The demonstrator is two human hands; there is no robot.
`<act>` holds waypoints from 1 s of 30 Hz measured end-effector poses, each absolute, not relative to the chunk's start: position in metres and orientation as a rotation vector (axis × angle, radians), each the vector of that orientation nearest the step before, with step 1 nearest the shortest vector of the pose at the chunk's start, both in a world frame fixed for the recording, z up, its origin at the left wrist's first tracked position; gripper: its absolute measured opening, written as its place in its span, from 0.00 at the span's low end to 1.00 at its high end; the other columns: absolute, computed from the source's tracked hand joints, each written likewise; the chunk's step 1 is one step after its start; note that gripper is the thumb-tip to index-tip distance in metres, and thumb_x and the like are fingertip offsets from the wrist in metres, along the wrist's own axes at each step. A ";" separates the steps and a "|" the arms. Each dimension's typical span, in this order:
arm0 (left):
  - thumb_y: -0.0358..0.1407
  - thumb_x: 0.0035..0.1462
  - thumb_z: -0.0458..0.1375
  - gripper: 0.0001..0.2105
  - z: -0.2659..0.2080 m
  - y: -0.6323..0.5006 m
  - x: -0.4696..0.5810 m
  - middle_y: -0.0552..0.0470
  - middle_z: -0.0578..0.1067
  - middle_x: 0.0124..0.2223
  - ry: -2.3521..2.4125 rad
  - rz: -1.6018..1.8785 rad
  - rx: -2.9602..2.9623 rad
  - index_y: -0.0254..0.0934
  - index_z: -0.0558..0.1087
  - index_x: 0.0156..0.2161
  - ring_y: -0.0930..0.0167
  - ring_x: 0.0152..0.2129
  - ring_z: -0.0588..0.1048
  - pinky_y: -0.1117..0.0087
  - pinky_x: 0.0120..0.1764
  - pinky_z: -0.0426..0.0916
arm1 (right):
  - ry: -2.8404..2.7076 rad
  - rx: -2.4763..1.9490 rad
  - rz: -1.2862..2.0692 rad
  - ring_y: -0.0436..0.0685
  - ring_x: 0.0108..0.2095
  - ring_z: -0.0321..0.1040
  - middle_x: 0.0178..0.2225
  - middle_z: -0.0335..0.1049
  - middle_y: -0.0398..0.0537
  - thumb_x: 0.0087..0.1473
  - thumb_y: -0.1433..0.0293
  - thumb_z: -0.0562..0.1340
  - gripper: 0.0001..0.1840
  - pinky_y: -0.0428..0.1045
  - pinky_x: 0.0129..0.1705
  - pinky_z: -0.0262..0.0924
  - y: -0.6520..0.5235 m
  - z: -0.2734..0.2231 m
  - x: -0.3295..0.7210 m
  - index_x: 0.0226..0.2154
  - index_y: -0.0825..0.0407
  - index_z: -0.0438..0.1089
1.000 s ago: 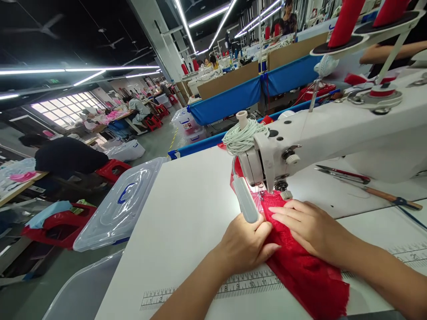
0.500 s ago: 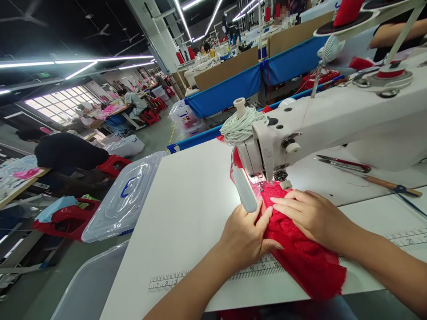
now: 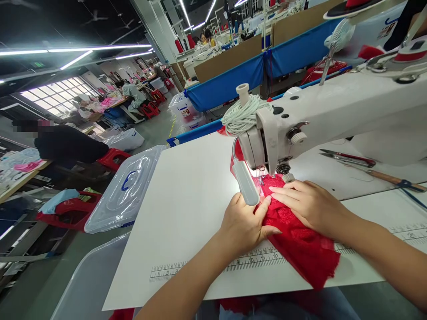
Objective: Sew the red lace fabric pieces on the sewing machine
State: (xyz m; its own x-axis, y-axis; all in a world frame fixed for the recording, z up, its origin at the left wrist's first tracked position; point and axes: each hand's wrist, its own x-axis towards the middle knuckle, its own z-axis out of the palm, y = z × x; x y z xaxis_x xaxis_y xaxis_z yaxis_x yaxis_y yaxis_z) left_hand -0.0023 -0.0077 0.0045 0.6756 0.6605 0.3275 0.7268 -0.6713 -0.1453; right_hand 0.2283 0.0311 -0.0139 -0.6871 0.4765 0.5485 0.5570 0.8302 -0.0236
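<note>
Red lace fabric (image 3: 302,249) lies under the needle and presser foot of a white sewing machine (image 3: 333,115). Its loose end spreads toward the table's front edge. My left hand (image 3: 245,224) rests on the fabric's left side, thumb and index finger spread, other fingers partly hidden behind a grey lamp (image 3: 246,183). My right hand (image 3: 310,206) lies on the fabric to the right of the needle, fingers stretched out flat. Both hands press on the cloth, and neither is wrapped round it.
Small snips (image 3: 348,157) and a wooden-handled tool (image 3: 388,178) lie right of the needle. A printed ruler (image 3: 167,271) runs along the white table (image 3: 187,186). Left of the table stands a lidded clear box (image 3: 130,191). Coiled pale cord (image 3: 245,115) hangs on the machine head. Another person (image 3: 71,144) sits at far left.
The whole view has shifted slightly. The fabric's loose end has drawn a little toward the needle. Both hands remain on the cloth in much the same pose.
</note>
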 end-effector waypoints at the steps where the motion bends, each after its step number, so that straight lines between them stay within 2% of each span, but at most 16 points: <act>1: 0.57 0.67 0.31 0.38 0.004 -0.007 -0.002 0.38 0.77 0.44 -1.111 -0.362 -2.617 0.31 0.71 0.58 0.60 0.40 0.72 0.60 0.42 0.65 | -2.457 -0.756 -0.206 0.57 0.41 0.68 0.45 0.78 0.50 0.53 0.83 0.52 0.21 0.51 0.37 0.66 0.032 -0.013 0.228 0.43 0.57 0.75; 4: 0.57 0.67 0.35 0.36 0.004 -0.005 -0.003 0.39 0.78 0.41 -1.128 -0.340 -2.600 0.32 0.72 0.57 0.59 0.40 0.72 0.59 0.44 0.65 | -2.456 -0.757 -0.218 0.57 0.39 0.68 0.46 0.78 0.50 0.53 0.83 0.52 0.21 0.51 0.38 0.66 0.036 -0.013 0.227 0.43 0.57 0.75; 7: 0.56 0.67 0.37 0.34 0.003 -0.003 -0.003 0.39 0.78 0.42 -1.145 -0.292 -2.596 0.33 0.71 0.58 0.59 0.41 0.72 0.58 0.45 0.65 | -2.466 -0.770 -0.197 0.57 0.41 0.68 0.48 0.77 0.49 0.55 0.83 0.50 0.22 0.51 0.39 0.65 0.038 -0.014 0.227 0.44 0.55 0.74; 11: 0.56 0.67 0.33 0.36 0.007 -0.001 -0.003 0.36 0.77 0.46 -1.120 -0.381 -2.597 0.31 0.71 0.58 0.57 0.42 0.72 0.56 0.45 0.67 | -2.463 -0.734 -0.098 0.57 0.44 0.67 0.52 0.75 0.50 0.56 0.82 0.50 0.23 0.53 0.40 0.64 0.035 -0.013 0.230 0.47 0.54 0.73; 13: 0.57 0.67 0.30 0.38 0.010 -0.001 -0.002 0.35 0.75 0.48 -1.046 -0.432 -2.669 0.29 0.71 0.55 0.59 0.40 0.73 0.58 0.42 0.69 | -2.464 -0.654 -0.043 0.57 0.46 0.67 0.49 0.76 0.50 0.57 0.82 0.51 0.21 0.54 0.43 0.63 0.031 -0.013 0.231 0.47 0.54 0.73; 17: 0.52 0.70 0.33 0.32 0.015 -0.002 -0.001 0.42 0.74 0.37 -0.981 -0.423 -2.845 0.29 0.73 0.46 0.67 0.27 0.71 0.66 0.30 0.68 | -2.436 -0.606 -0.023 0.57 0.45 0.69 0.40 0.78 0.49 0.61 0.80 0.51 0.17 0.55 0.46 0.61 0.026 -0.015 0.233 0.43 0.54 0.73; 19: 0.49 0.71 0.34 0.30 0.015 -0.003 -0.001 0.44 0.72 0.34 -1.035 -0.445 -2.844 0.28 0.72 0.47 0.66 0.27 0.70 0.66 0.29 0.69 | -2.446 -0.599 -0.037 0.57 0.45 0.70 0.41 0.78 0.49 0.62 0.80 0.51 0.17 0.54 0.46 0.60 0.026 -0.017 0.233 0.44 0.54 0.73; 23: 0.52 0.69 0.31 0.35 0.013 -0.008 0.001 0.38 0.73 0.40 -1.068 -0.443 -2.854 0.24 0.68 0.56 0.64 0.31 0.72 0.64 0.31 0.71 | -2.407 -0.639 -0.028 0.57 0.45 0.70 0.42 0.78 0.50 0.61 0.81 0.51 0.18 0.54 0.46 0.60 0.025 -0.020 0.232 0.45 0.54 0.72; 27: 0.58 0.65 0.27 0.42 0.010 -0.013 0.000 0.29 0.72 0.52 -1.072 -0.344 -2.809 0.24 0.69 0.57 0.60 0.37 0.74 0.60 0.35 0.72 | -2.431 -0.611 -0.036 0.57 0.44 0.71 0.41 0.78 0.50 0.60 0.80 0.52 0.17 0.54 0.44 0.62 0.026 -0.017 0.233 0.45 0.55 0.72; 30: 0.59 0.64 0.28 0.44 0.007 -0.015 -0.001 0.28 0.70 0.57 -1.062 -0.308 -2.772 0.23 0.68 0.59 0.57 0.41 0.74 0.59 0.38 0.72 | -2.454 -0.610 -0.031 0.57 0.44 0.71 0.41 0.78 0.51 0.60 0.80 0.52 0.17 0.53 0.43 0.62 0.026 -0.016 0.234 0.44 0.55 0.72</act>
